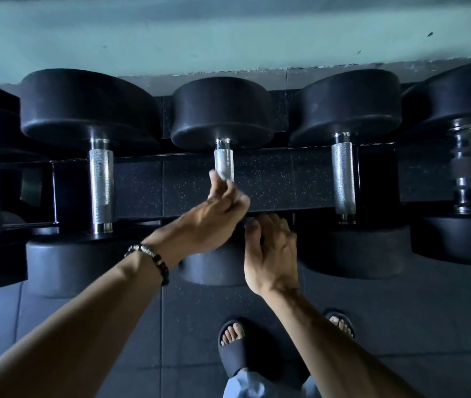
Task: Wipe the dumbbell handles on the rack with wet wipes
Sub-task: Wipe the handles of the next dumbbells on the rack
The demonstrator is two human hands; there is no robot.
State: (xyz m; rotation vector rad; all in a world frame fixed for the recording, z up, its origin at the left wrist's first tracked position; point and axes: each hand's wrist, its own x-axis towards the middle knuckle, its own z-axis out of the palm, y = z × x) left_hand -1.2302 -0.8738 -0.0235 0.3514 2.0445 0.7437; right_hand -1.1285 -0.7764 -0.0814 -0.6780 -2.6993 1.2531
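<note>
Black round-headed dumbbells lie side by side on a low black rack (274, 156). The middle dumbbell's knurled silver handle (223, 163) shows only at its far end. My left hand (217, 214), with a bead bracelet on the wrist, is closed around the near part of that handle. A pale wet wipe (238, 196) shows between its fingers and the handle. My right hand (271, 251) rests on the near head (211, 268) of the same dumbbell, fingers curled over its top edge.
Neighbouring dumbbells have silver handles, one on the left (101, 185) and one on the right (343, 176); more sit at both edges. A pale wall (228, 38) runs right behind the rack. My sandalled feet (235, 346) stand on dark rubber floor tiles.
</note>
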